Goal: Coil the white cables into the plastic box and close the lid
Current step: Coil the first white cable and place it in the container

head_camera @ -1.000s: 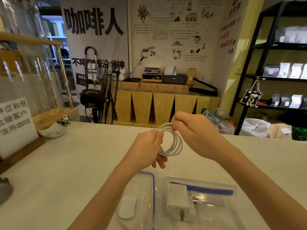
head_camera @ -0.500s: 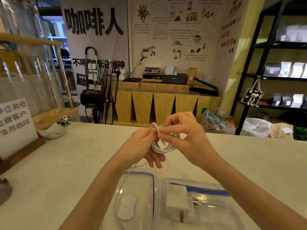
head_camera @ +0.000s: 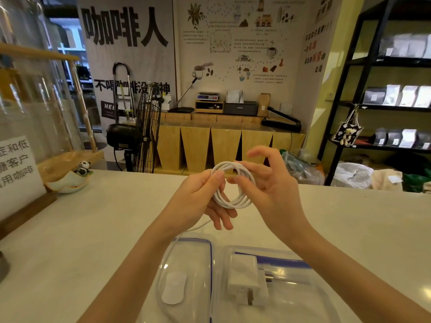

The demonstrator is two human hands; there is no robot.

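A white cable is wound into a small ring held up above the white counter. My left hand pinches the ring's left side between thumb and fingers. My right hand touches its right side with thumb and fingertips, the other fingers spread. A loose tail of the cable hangs down toward the counter. Below my hands lies a clear plastic box holding a white charger plug. Its clear, blue-edged lid lies to its left with a white patch on it.
A white sign in a wooden stand and a small bowl with a panda figure sit on the counter's left. A black fan, wooden cabinets and black shelves stand beyond the counter's far edge.
My right hand has come round the ring, laying on another turn. The coil has turned to face me as a fuller ring, and the loose tail hanging below is shorter.
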